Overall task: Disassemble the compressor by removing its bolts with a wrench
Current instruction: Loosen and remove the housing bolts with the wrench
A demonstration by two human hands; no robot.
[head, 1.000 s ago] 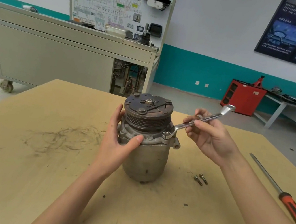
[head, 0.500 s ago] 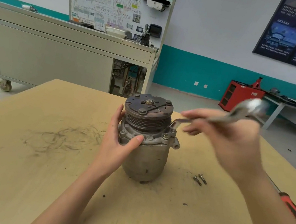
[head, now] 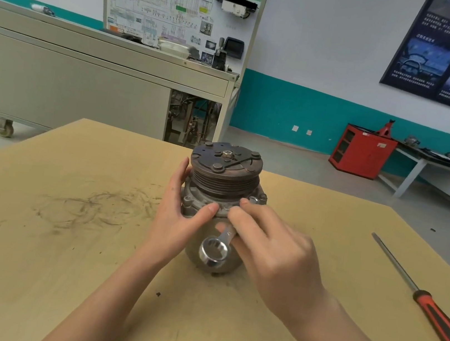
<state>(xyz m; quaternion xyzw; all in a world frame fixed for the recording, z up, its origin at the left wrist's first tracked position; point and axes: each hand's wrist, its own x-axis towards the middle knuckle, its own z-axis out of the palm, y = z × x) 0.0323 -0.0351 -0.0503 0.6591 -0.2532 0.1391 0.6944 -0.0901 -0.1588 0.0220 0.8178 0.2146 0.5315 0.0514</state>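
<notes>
Upright, compressor (head: 223,181) gripped by left hand (head: 178,221); right hand (head: 273,250) holds wrench (head: 213,251).

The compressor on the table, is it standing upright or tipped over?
Upright: the compressor stands on its base on the table, pulley face up, with the left hand gripping its side.

We see a screwdriver (head: 421,299) with a red and black handle lying on the right of the wooden table (head: 15,256), which bears dark scuff marks (head: 95,206) on its left. Behind stand a grey wheeled cabinet (head: 70,86) carrying a wiring board (head: 178,2), and a red box (head: 362,151) by the wall.
</notes>
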